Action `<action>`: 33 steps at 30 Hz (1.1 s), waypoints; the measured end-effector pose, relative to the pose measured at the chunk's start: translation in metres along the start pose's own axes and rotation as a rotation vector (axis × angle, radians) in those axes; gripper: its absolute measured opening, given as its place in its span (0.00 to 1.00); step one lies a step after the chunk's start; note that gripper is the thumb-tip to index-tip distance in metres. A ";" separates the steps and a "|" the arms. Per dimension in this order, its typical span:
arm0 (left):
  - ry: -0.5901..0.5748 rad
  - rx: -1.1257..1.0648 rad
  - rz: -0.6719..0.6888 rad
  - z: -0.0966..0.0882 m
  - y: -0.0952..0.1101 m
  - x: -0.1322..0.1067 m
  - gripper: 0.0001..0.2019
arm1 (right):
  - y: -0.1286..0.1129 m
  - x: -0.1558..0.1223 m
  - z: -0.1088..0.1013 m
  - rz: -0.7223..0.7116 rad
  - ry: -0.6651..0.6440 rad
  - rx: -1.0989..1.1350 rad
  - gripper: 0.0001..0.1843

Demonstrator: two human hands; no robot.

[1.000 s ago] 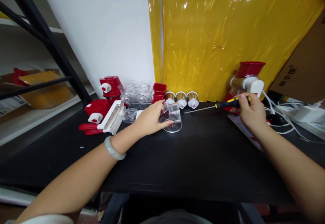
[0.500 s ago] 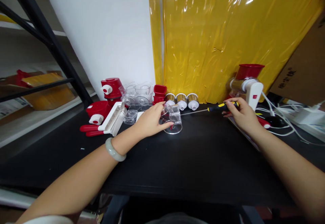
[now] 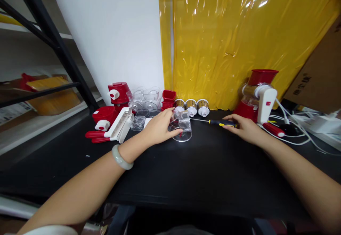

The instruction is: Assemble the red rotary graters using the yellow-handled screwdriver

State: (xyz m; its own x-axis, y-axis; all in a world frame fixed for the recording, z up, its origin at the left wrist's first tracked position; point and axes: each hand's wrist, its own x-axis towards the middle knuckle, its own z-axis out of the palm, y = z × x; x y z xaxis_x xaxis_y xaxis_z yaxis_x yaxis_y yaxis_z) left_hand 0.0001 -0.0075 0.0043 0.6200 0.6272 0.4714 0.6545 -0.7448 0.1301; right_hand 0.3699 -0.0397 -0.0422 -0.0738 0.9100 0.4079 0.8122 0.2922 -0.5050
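Gripping a clear plastic housing (image 3: 182,129) that stands on the black bench (image 3: 213,167) just left of centre, the left hand (image 3: 159,126) wraps it from the left. The right hand (image 3: 244,128) closes its fingers on the handle of a screwdriver (image 3: 222,123), which lies low over the bench, tip toward the housing. Three grater drums (image 3: 192,106) line the far edge, with an assembled rotary grater (image 3: 258,96) far right.

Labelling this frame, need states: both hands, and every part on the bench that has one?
clear housing: base on table, gripped by left hand
screwdriver: flat on table, right hand fingers on handle, grip unclear
red-white grater: assembled, upright
drums: three, loose, side by side in a row
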 end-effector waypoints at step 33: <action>0.025 -0.066 -0.063 -0.003 0.004 -0.002 0.34 | 0.003 0.000 0.008 -0.089 -0.111 -0.037 0.19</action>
State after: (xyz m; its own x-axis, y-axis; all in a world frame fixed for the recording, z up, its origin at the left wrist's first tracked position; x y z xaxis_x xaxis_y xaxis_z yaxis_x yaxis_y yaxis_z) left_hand 0.0001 -0.0126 0.0064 0.5668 0.6684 0.4816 0.6617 -0.7176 0.2171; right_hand 0.3676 -0.0363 -0.0504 -0.2085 0.9084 0.3623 0.8203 0.3642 -0.4411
